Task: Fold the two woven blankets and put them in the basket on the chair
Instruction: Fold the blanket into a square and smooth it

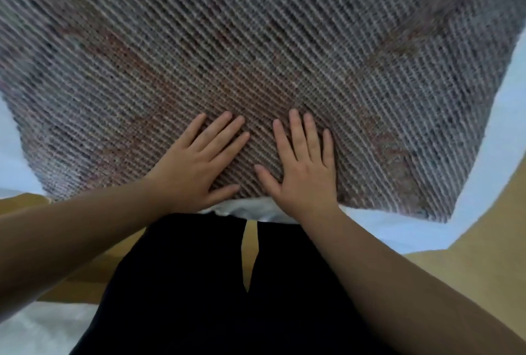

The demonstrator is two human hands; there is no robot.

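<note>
We have one blanket [256,50] spread flat on a white sheet [506,115], filling most of the view. Its near edge lies just in front of us and its far edge runs out of frame. Both hands rest on it close to the near edge: left hand [196,167] and right hand [304,167], palms down, fingers splayed wide, gripping nothing. They sit near each other, apart, thumbs pointing inward.

Orientation: the near edge runs roughly left to right, dipping toward the near right corner [438,212], so the cloth sits slightly turned relative to us. The weave ribs run diagonally. We cannot tell the long axis, since the far end is cut off.

Risks, as we judge them: pressing with flat palms in the middle only could push a ridge ahead of the hands. Folding from this skewed lay could give misaligned edges. The near right corner lies close to the sheet's edge, so a pull that way might drag it off. Second blanket, basket and chair are not in view.
</note>
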